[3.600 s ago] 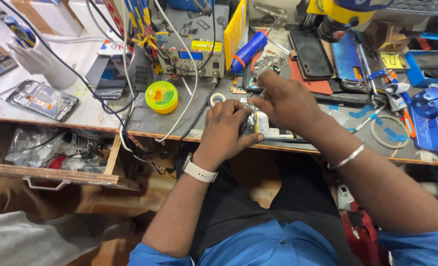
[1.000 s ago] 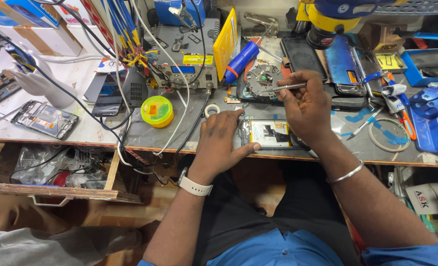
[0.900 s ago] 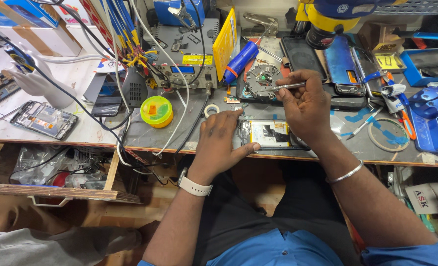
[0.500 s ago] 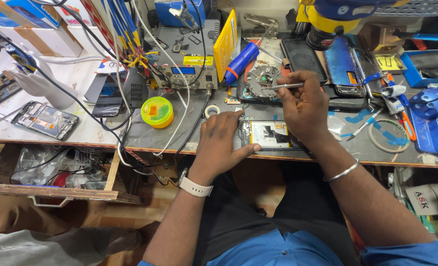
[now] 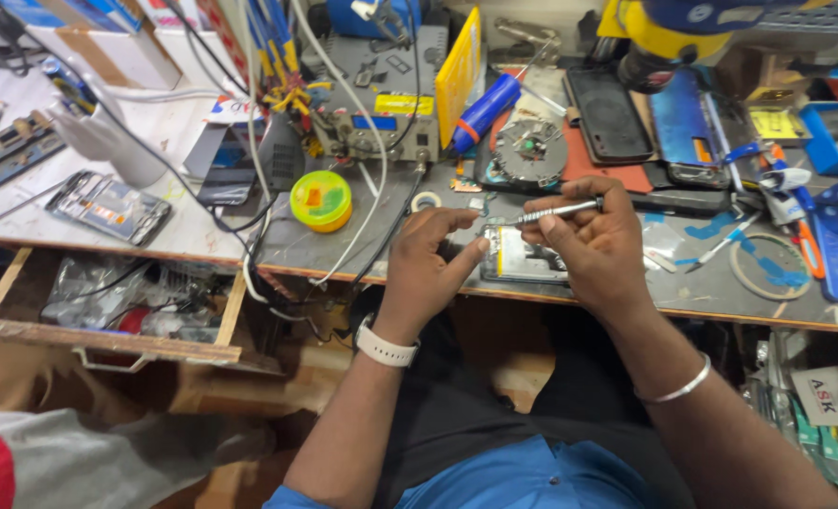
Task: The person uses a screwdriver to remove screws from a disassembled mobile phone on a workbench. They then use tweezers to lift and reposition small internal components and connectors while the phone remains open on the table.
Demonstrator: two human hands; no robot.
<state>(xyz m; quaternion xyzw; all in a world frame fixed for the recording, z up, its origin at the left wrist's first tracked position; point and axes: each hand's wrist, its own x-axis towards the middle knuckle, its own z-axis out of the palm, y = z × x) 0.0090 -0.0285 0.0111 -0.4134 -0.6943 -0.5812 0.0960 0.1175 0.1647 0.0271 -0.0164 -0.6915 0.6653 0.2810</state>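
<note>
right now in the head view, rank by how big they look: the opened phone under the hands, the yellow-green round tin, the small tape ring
1. opened phone, partly hidden by both hands
2. yellow-green round tin
3. small tape ring, clearly the smallest

**Watch, bangle, blue shirt**

The left hand [image 5: 428, 269] has a watch [image 5: 384, 346] with a white strap on its wrist. The right hand [image 5: 596, 247] has a thin silver bangle [image 5: 678, 386] on its forearm. Both forearms are bare. A blue shirt [image 5: 523, 476] covers the torso above dark trousers [image 5: 457, 396].
</note>
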